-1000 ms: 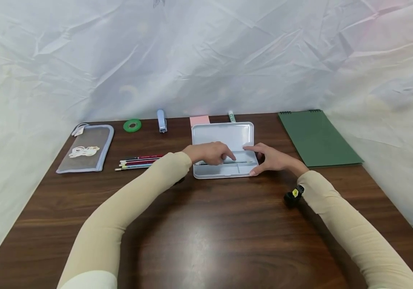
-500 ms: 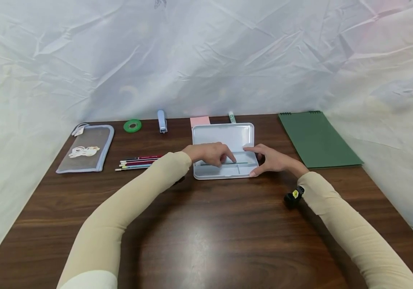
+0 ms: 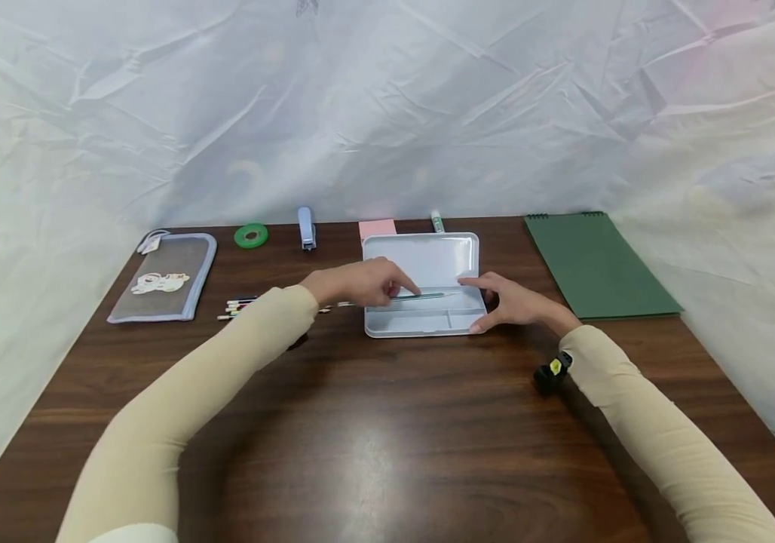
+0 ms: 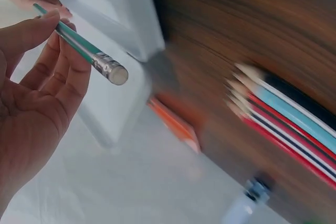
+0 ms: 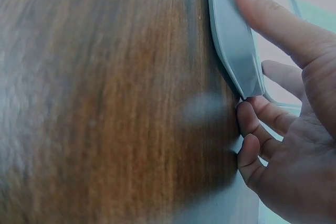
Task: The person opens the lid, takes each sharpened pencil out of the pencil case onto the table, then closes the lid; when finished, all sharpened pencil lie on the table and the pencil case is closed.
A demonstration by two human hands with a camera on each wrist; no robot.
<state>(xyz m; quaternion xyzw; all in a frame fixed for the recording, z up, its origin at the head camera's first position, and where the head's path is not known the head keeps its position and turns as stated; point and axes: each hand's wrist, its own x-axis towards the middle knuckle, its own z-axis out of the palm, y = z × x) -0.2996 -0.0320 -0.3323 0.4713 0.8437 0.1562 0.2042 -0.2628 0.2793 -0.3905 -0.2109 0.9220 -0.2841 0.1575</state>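
Observation:
A white pencil case lies open on the table, its lid tilted back. My left hand pinches a green pencil over the case's rear compartment. In the left wrist view the thumb and fingers grip that pencil's shaft, and its eraser end points toward the camera. My right hand holds the case by its right end. Seen from the right wrist, the thumb lies along the front wall of the case while other fingers curl at its end.
Several pencils lie left of the case, partly behind the left sleeve. Along the back are a mesh pouch, green tape, a stapler, pink sticky notes and a glue stick. A green spiral pad lies right.
My left hand moves left and lifts slightly, and the green pencil comes with it, shifting left and tilting inside the case. The right hand stays at the case's right end.

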